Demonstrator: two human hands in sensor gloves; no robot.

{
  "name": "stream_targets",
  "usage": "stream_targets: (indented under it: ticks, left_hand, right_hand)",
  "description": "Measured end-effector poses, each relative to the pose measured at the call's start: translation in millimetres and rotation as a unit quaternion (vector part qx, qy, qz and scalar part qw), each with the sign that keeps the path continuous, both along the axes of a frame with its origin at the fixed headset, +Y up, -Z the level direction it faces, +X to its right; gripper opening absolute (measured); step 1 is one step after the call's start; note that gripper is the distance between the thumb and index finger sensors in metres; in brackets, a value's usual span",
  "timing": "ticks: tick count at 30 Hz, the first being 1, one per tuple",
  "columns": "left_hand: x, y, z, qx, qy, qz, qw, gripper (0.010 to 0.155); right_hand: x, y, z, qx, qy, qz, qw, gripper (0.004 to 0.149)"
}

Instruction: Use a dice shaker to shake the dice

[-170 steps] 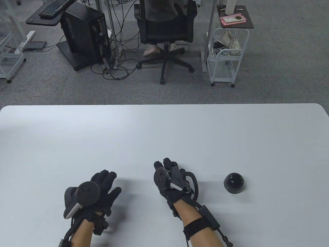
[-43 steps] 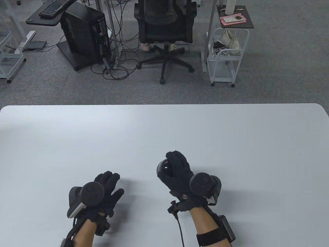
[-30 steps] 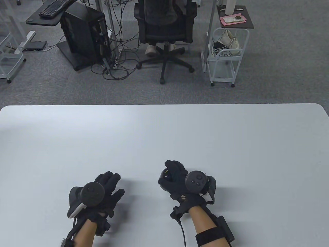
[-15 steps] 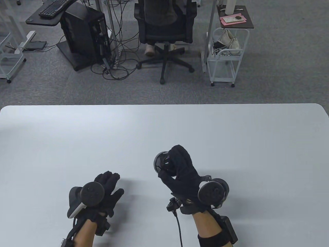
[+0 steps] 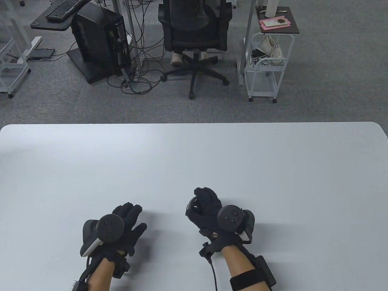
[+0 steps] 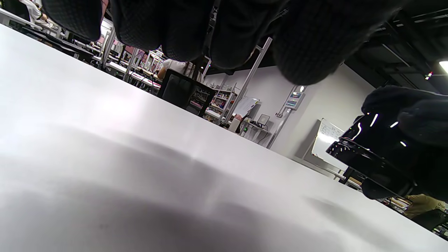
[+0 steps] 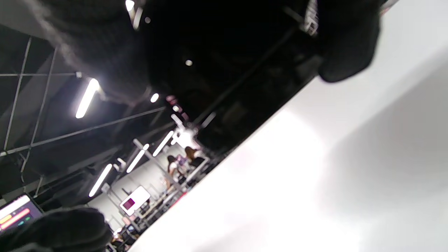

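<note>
The dice shaker (image 5: 194,208) is a glossy black dome with a flat base. My right hand (image 5: 203,209) grips it from above, fingers wrapped over the dome, and holds it above the white table (image 5: 194,157). It also shows in the left wrist view (image 6: 374,154), tilted and clear of the table, with my right fingers (image 6: 413,115) over it. In the right wrist view it is a dark blur (image 7: 217,70) filling the top. No dice are visible. My left hand (image 5: 128,219) rests flat on the table, fingers spread, empty.
Beyond the table's far edge stand an office chair (image 5: 194,33), a computer tower (image 5: 100,39) with loose cables, and a white wire cart (image 5: 266,66). A cable (image 5: 213,272) hangs from my right wrist.
My right hand, gripping the shaker, has swung back down and toward me from a raised, tilted pose half a second ago, repeating the earlier up-and-down motion. The left hand has not moved.
</note>
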State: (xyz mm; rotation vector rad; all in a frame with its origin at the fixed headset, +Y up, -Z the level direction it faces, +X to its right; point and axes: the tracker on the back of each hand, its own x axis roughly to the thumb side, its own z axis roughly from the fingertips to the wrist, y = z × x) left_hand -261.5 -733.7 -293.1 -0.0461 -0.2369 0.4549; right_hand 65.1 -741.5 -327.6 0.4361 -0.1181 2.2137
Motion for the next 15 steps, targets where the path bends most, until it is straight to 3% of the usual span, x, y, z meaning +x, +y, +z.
stream_targets:
  ticks: [11, 12, 14, 15]
  left_hand:
    - [-0.4, 0.0, 0.2, -0.002, 0.001, 0.001, 1.000, 0.066]
    - [-0.4, 0.0, 0.2, -0.002, 0.001, 0.001, 1.000, 0.066]
    - [-0.5, 0.2, 0.1, -0.001, 0.001, 0.002, 1.000, 0.066]
    - [-0.5, 0.7, 0.2, 0.000, 0.001, 0.003, 1.000, 0.066]
  right_hand:
    - [1.9, -10.6, -5.9, -0.048, 0.002, -0.001, 0.999, 0.072]
    - [1.8, -5.7, -4.7, -0.037, 0.005, -0.007, 0.999, 0.071]
    - [1.8, 23.9, 4.7, 0.051, 0.017, -0.056, 0.997, 0.072]
    - [1.3, 49.6, 14.0, 0.129, 0.025, -0.090, 0.987, 0.072]
